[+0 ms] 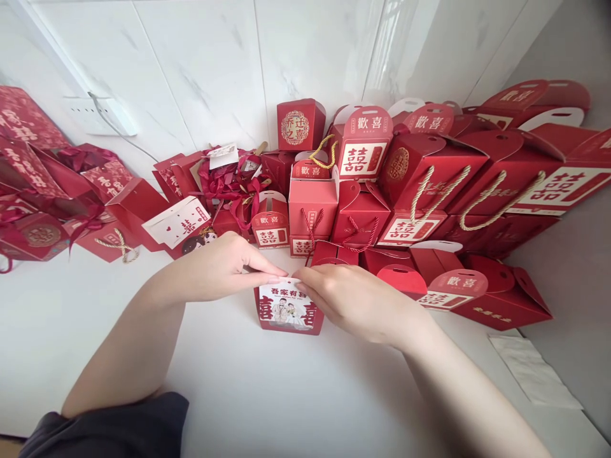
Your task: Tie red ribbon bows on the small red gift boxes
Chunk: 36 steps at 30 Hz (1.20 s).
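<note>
A small red and white gift box [289, 315] stands upright on the white table [229, 381], its printed front with a cartoon couple and red characters facing me. My left hand [222, 270] pinches the top edge of the box at its left side, thumb and forefinger pressed together. At the right side of the same edge, my right hand [341, 299] grips with its fingers curled, covering part of the top right corner. Both hands meet close together at the top. What lies behind the box's front panel is hidden from me.
Red gift boxes with rope handles [434, 178] are stacked along the back and right. To the left lie more red boxes [42, 235] with ribbons. A socket strip [102, 117] is on the tiled wall; a white tissue pack [534, 369] lies at right.
</note>
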{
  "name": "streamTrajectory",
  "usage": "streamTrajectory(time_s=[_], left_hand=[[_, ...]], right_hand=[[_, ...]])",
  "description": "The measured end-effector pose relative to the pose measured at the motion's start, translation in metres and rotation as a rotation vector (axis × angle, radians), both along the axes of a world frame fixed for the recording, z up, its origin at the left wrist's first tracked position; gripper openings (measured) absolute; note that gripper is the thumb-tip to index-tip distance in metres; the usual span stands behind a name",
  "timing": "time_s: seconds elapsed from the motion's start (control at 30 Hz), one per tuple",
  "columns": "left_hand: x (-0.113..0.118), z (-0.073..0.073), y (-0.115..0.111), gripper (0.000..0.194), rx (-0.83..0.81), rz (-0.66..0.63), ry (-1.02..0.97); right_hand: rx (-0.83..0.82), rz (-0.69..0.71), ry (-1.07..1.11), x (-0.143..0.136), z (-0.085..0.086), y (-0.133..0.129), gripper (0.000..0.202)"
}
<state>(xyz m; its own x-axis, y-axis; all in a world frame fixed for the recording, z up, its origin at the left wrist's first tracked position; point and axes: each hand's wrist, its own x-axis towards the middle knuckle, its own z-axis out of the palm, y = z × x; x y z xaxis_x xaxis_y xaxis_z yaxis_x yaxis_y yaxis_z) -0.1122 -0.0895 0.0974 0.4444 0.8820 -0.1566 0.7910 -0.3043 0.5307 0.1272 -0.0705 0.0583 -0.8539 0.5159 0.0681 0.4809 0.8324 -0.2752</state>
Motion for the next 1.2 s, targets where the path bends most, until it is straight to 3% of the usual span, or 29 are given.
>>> streamTrajectory(time_s=[1.2], left_hand=[[0.0011, 0.0012, -0.0029, 0.033, -0.036, -0.008, -0.010]], right_hand=[[0.020, 0.010, -0.036, 0.0008, 0.0076, -0.0011, 0.019]])
